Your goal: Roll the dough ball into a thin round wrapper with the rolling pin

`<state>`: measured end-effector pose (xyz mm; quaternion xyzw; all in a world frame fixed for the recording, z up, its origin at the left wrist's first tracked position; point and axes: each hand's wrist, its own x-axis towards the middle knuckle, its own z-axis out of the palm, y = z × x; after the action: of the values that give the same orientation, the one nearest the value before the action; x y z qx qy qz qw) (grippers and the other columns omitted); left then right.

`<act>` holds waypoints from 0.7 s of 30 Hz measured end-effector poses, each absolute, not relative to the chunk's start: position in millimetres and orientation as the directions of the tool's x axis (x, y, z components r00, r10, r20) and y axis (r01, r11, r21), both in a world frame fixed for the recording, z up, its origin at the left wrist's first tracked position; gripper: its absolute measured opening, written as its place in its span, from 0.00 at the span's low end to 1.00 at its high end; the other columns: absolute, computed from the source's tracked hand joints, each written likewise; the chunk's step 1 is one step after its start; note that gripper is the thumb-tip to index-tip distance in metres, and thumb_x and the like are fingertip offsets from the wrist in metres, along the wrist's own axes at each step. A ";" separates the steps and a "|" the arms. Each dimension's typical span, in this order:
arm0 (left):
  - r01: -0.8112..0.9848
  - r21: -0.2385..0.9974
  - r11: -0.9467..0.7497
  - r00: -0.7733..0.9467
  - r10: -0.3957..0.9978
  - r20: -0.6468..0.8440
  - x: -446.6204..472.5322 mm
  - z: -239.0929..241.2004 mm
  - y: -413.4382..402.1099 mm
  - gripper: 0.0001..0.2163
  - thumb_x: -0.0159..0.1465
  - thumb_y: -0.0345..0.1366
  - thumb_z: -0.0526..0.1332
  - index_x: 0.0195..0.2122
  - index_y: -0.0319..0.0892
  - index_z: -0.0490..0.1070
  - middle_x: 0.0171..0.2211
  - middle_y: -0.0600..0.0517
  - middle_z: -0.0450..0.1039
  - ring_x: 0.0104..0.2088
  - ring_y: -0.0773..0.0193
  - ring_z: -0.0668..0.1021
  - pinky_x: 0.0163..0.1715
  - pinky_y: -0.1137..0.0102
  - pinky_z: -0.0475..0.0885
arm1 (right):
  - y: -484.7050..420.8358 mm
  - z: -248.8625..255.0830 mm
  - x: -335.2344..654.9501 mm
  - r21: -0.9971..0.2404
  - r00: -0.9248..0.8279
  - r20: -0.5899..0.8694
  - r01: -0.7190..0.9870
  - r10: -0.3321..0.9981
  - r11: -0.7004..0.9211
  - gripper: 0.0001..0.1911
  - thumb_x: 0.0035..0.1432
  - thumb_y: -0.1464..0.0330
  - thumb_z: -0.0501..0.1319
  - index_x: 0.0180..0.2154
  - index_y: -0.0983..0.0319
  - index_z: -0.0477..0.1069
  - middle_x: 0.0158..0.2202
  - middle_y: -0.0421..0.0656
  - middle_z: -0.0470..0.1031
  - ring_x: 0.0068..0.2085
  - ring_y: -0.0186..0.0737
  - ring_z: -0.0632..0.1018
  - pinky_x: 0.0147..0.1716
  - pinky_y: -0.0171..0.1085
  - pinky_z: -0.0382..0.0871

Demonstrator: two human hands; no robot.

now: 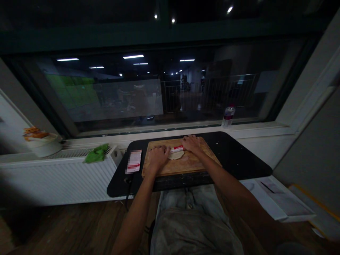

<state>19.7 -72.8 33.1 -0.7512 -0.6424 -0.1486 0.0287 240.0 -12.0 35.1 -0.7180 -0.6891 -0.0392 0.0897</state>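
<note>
A white rolling pin with a red label (176, 149) lies across the wooden board (193, 163). My left hand (158, 156) is closed over its left end, and my right hand (191, 143) is closed over its right end, a little farther from me. Between the hands, a flat pale piece of dough (176, 156) rests on the board, its far edge at the pin. The pin's ends are hidden under my fingers.
The board sits on a black table (239, 159) below a window. A phone-sized pale packet (134, 161), partly pixelated, lies left of the board. A water bottle (228, 117) stands on the sill. On the radiator (92, 173) are a green cloth (96, 153) and a white bowl (44, 146).
</note>
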 end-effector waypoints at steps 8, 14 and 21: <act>0.971 0.159 -0.181 0.139 0.961 0.241 19.6 37.0 -75.1 0.30 0.81 0.54 0.46 0.56 0.45 0.86 0.54 0.39 0.86 0.56 0.45 0.84 0.58 0.56 0.74 | -22.5 34.5 244.4 0.016 -0.162 0.143 0.987 0.976 0.161 0.25 0.79 0.64 0.49 0.59 0.61 0.83 0.64 0.55 0.81 0.64 0.57 0.78 0.63 0.48 0.69; 0.961 0.191 -0.201 0.144 0.951 0.275 18.9 35.5 -74.7 0.28 0.81 0.54 0.47 0.53 0.46 0.87 0.53 0.40 0.87 0.55 0.46 0.85 0.57 0.58 0.74 | -60.2 34.3 242.3 -0.095 -0.027 0.169 0.994 0.985 0.044 0.29 0.80 0.61 0.46 0.57 0.61 0.85 0.61 0.53 0.84 0.63 0.54 0.80 0.62 0.44 0.69; 0.962 0.206 -0.179 0.127 0.962 0.240 18.9 34.3 -73.3 0.29 0.81 0.54 0.47 0.54 0.44 0.87 0.50 0.38 0.87 0.53 0.47 0.86 0.55 0.60 0.75 | -100.8 40.6 234.4 -0.134 0.001 0.221 0.991 0.975 0.029 0.29 0.82 0.61 0.46 0.56 0.63 0.84 0.61 0.54 0.84 0.61 0.51 0.82 0.60 0.40 0.70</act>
<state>18.9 -73.3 34.3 -0.7507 -0.6409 -0.1604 -0.0005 234.4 -100.8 40.6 -0.6960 -0.7060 -0.0302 0.1271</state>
